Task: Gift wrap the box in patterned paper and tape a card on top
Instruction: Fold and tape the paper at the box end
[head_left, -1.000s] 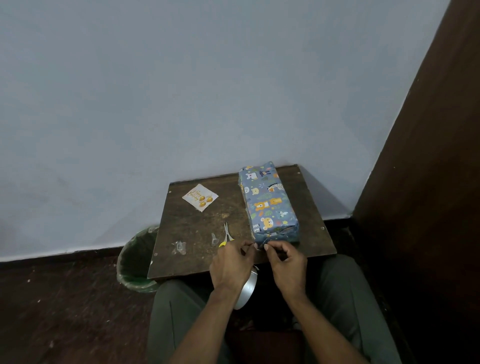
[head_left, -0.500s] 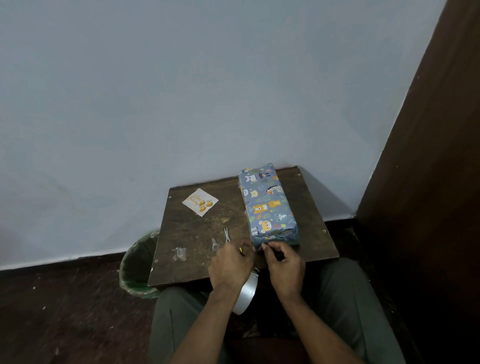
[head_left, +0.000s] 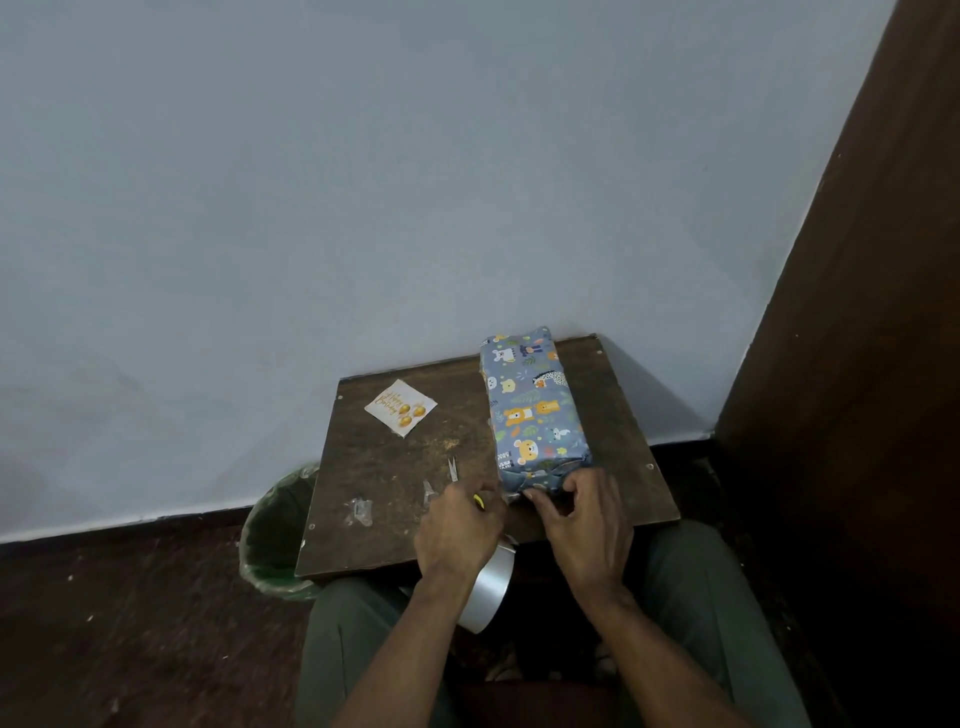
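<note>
While the wrapped box (head_left: 532, 410) lies lengthwise on the right half of the small wooden table (head_left: 395, 467), its far end close to the wall, both hands work at its near end. The right hand (head_left: 582, 525) curls its fingers against the folded paper there. The left hand (head_left: 460, 530) is curled just beside that end, over the scissors (head_left: 453, 469); what it pinches I cannot tell. A tape roll (head_left: 491, 592) hangs below that wrist. The card (head_left: 400, 408) lies apart on the table's far left, and a bin (head_left: 275, 535) stands beside the table.
</note>
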